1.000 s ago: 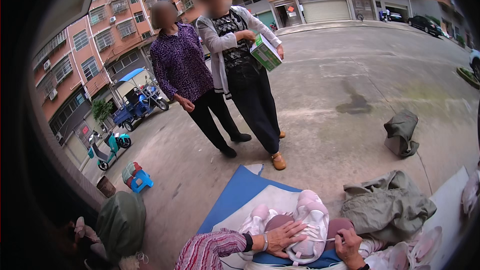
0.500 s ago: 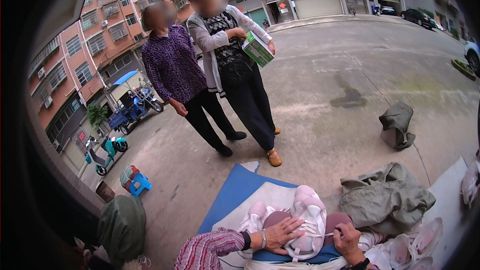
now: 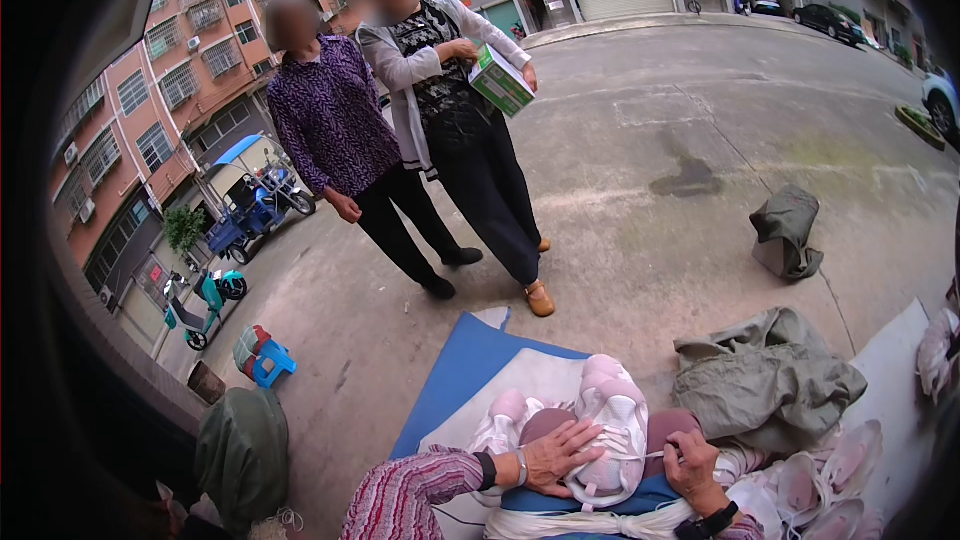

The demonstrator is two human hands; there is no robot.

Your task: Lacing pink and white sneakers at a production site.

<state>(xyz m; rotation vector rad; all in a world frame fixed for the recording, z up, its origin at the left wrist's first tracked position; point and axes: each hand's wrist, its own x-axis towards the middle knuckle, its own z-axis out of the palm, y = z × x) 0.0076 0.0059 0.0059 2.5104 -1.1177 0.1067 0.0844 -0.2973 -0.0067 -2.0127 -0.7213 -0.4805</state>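
Note:
A pink and white sneaker (image 3: 615,410) lies across my lap, its laced side facing up. My left hand (image 3: 558,456) rests flat along the sneaker's left side with its fingers stretched out. To the right of the sneaker, my right hand (image 3: 692,464) pinches a white shoelace (image 3: 640,457) that runs taut from the eyelets. Another pink and white sneaker (image 3: 503,420) sits just left of it, partly behind my left hand. Across my lap, below the sneaker, stretches a bundle of white laces (image 3: 590,524).
More pale pink shoes (image 3: 800,485) are heaped at my right. Beyond them lies a crumpled olive cloth (image 3: 765,380); a dark bag (image 3: 787,232) stands farther off. Two people (image 3: 400,130) stand ahead, one with a green box (image 3: 502,81). A blue stool (image 3: 273,365) is at left.
The view has shifted slightly, so the scene sits a little higher and further left. Both hands keep their places on the sneaker and lace. The two people stay standing.

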